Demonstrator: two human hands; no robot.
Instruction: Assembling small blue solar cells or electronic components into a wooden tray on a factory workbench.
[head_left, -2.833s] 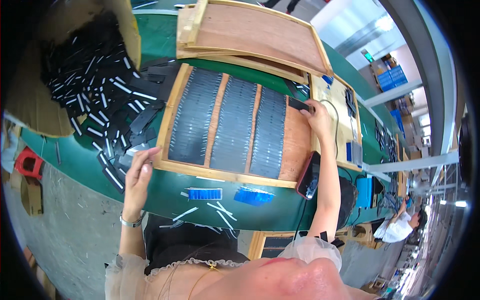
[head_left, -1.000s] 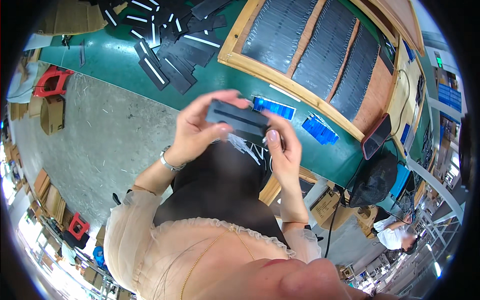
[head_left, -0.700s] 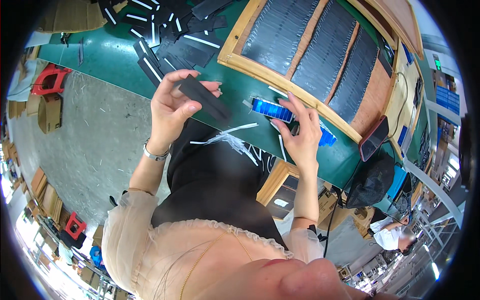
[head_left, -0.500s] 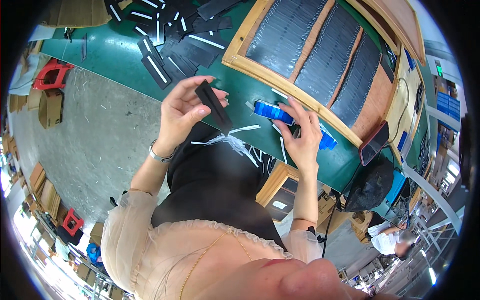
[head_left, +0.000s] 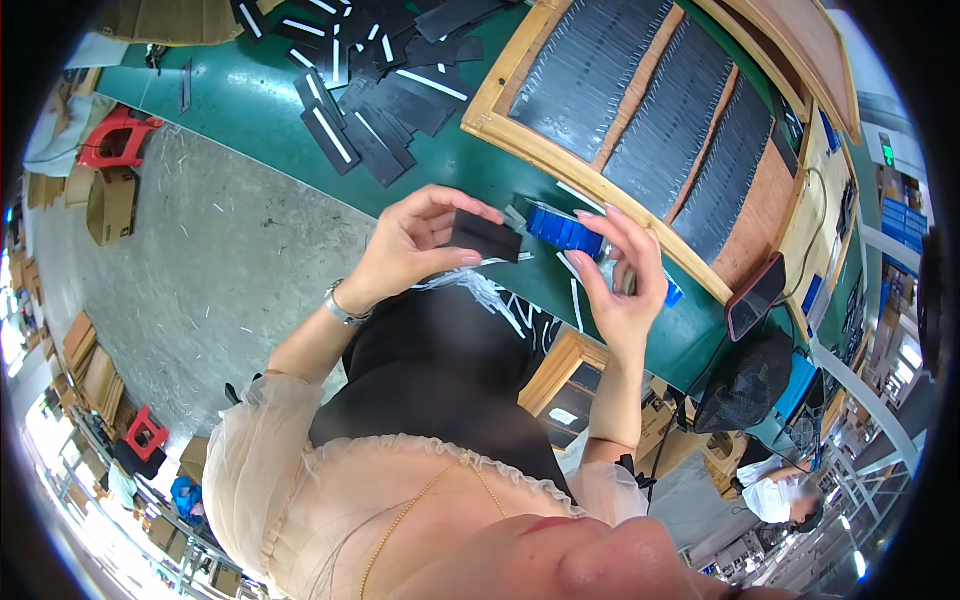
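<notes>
My left hand is closed on a flat black rectangular piece, pinched between thumb and fingers above the table's near edge. Just right of it is a shiny blue segmented band, with a clear tab at its left end. The thumb and fingers of my right hand curve round the band's right end. More blue shows behind that hand; whether it belongs to the same band I cannot tell. Below the black piece, a bunch of thin white strips hangs over the table edge and my lap.
Loose black pieces with white stripes lie in a pile at the far left of the green table. A wooden tray holds rows of black pieces. A phone and a black mesh bag are at the right.
The black piece has turned from steeply slanted to nearly level, and my left hand has come down and right, closer to the blue band. The whole view has shifted slightly.
</notes>
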